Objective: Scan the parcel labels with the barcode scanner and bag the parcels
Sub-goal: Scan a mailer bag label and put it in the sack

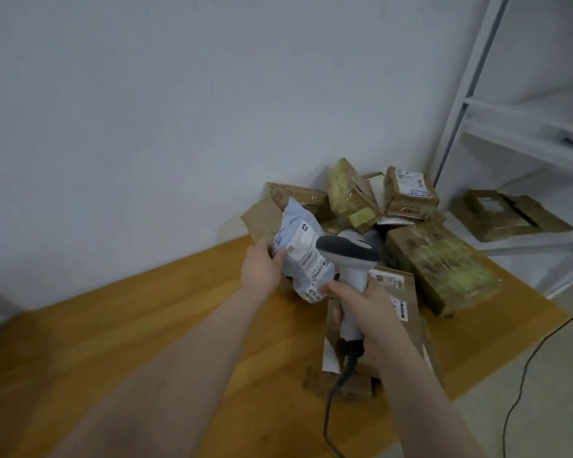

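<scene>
- Motion blur softens the whole view; the print on the label of the pale grey mailer parcel is seen only as lines and bars and cannot be read.
- The right side of the mailer parcel is covered by the barcode scanner. Its lower corner is covered by the right hand, and its left edge by the fingers of the left hand.
- The scanner's trigger and front window are hidden, and its dark cable is cut off at the bottom edge.
- A long cardboard box is laid on the wooden table and is largely hidden beneath the right hand and forearm.
- The mailer parcel is held up above the table, left of the long box. Its left edge is pinched between the left thumb and fingers, and its label is turned toward the camera.
- The scanner's pale handle is wrapped by the curled fingers of the right hand. Its dark head is set just in front of the label's right part; whether the two touch cannot be told.
- A pile of cardboard parcels is heaped at the far right of the table against the white wall, several bound in yellowish tape.
- A white shelf rack is seen on the right. Flat brown parcels are kept on its lower shelf, and a pale item higher up is cut off by the frame edge.
- A thin black cord is laid across the floor at the right.
</scene>
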